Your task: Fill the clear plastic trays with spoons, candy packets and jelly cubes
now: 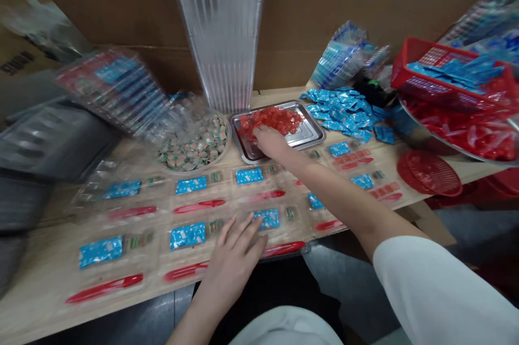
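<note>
A brown cardboard sheet (324,4) walls off the back of a light wooden tabletop (36,274), with dark floor (158,315) showing past its near edge. The steel tray (318,134) is the landmark: left of it sits a round plate (182,173) of small wrapped sweets (194,142), right of it lie scattered blue sachets (340,110) and, farther on, a red basket (417,58), and in front run clear compartment trays (162,215), holding blue sachets and long red plastic pieces. The right hand (270,141), fingers bunched together, rests on red pieces (275,120) in the steel tray; whether it clamps any, I cannot tell. The left hand (233,264), fingers spread apart, lies on the clear trays nearer the edge. A tall clear stack (219,26) behind the steel tray and grey trays (52,139) at far left blur out of detail — the latter cut off by the frame.
</note>
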A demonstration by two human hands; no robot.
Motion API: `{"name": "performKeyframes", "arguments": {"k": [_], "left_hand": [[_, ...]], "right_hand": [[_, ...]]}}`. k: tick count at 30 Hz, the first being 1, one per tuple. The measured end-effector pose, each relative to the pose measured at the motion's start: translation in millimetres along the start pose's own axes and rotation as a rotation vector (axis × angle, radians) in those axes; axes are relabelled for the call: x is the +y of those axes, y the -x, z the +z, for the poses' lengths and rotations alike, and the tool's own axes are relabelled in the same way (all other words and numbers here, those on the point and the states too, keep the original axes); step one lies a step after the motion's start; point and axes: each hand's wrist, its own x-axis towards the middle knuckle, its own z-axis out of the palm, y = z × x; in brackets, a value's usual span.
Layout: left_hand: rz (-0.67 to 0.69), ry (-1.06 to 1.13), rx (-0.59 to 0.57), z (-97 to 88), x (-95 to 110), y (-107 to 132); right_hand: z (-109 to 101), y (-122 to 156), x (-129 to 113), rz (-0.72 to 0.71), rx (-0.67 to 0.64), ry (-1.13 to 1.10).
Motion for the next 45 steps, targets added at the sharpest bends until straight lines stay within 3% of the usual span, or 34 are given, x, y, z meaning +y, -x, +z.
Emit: {"name": "performKeyframes", "arguments": {"k": [6,10,12,15,18,21,24,26,28,30,33,36,41,45], "left_hand": [[-0.034,-0.016,0.208,-23.3,4,4],[-0.139,0.032,0.365,-40.4,-14,7],[-0.183,0.225,0.263,-44.5,-30,1],[-0.156,0.517,-0.009,-40.3,-57,-24],[-0.095,0.554,-0.166,-32.1,-84,-55],[-0.046,0.480,-0.201,-37.8,-112,-70],[-0.206,0.311,-0.072,-58.9,-127,-59],[-0.391,0.189,0.041,-70.6,-115,-43],[-0.503,0.140,0.122,-70.1,-81,-28],[-0.410,0.145,0.162,-54.0,-36,-22],[-0.369,-0.008,0.029,-14.7,13,-28],[-0.369,-0.188,-0.002,10.0,19,-33],[-0.225,-0.146,0.083,2.0,11,-7],[-0.136,-0.057,0.023,2.0,24,15]], "right_hand": [[-2,13,28,0.033,0.001,-0.005],[-3,15,27,-0.004,0.031,-0.030],[-1,15,25,-0.012,0.036,-0.050],[-2,14,25,0.024,0.061,-0.080],[-7,20,30,0.079,0.118,-0.108],[-9,42,38,0.093,0.247,-0.343],[-5,83,42,0.163,0.300,-0.863],[0,114,39,0.264,0.214,-1.203],[2,141,32,0.355,0.085,-1.488],[1,159,24,0.418,-0.026,-1.695],[-6,171,15,0.434,-0.082,-1.821],[-15,173,13,0.381,0.021,-1.707],[-21,180,11,0.196,0.254,-1.197],[-13,186,-2,-0.089,0.162,-0.872]]}}
